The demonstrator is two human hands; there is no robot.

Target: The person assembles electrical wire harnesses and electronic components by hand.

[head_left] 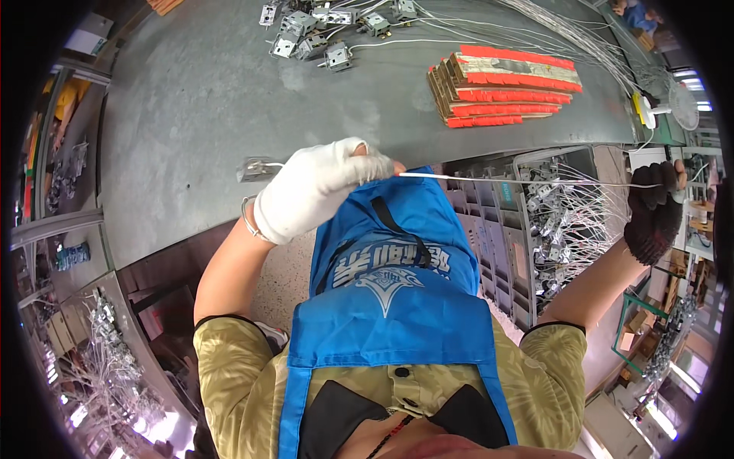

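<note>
My left hand (325, 183), in a white glove with bare fingertips, is closed in a pinch on a thin white wire (489, 179). The wire stretches nearly straight across my front to the right. There my right hand (656, 203), in a dark glove with bare fingertips, grips it with bent fingers. Beside my left hand, a small metal fitting (261, 169) lies near the table's front edge. A short white piece of wire runs from it toward the white glove; whether it is the same wire is hidden behind the hand.
Several grey metal fittings with white wires (298, 34) lie at the table's (191, 115) far side. Right of them sits a stack of wooden strips with red edges (508, 86). A crate of wired fittings (562, 229) stands below the table edge; a small fan (677, 107) is far right.
</note>
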